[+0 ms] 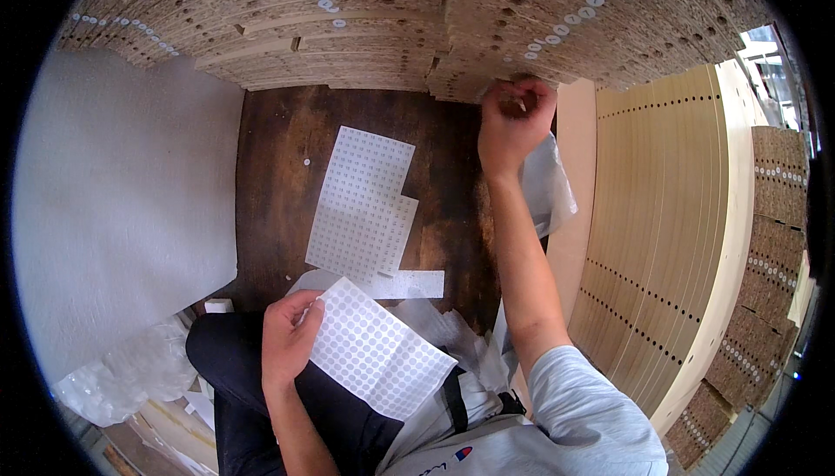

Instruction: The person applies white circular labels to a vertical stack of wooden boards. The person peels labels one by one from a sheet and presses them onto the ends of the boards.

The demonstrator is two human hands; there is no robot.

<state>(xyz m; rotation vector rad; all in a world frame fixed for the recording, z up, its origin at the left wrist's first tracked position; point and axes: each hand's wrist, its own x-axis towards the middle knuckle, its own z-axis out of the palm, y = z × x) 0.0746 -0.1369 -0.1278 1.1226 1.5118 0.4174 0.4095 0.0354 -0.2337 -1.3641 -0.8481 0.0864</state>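
Observation:
My left hand (288, 339) grips the corner of a white sheet of round stickers (380, 346), thumb on top, with the sheet lying over my lap. Reaching forward, my right hand (515, 131) is at the lower edge of the stacked particle boards (374, 19). Its fingers curl into a pinch, and what they hold, if anything, is too small to make out. Rows of small round white stickers (574, 19) run along the board edges. More printed sticker sheets (361, 193) lie on the dark wooden surface (274, 189) between my hands and the boards.
Pale boards with drilled holes (652, 198) stand to the right, and more particle-board edges (765, 267) show beyond them. A grey-white panel (126, 189) rises at the left. Clear plastic wrap (130, 372) lies lower left, and a plastic bag (546, 185) sits beside my right forearm.

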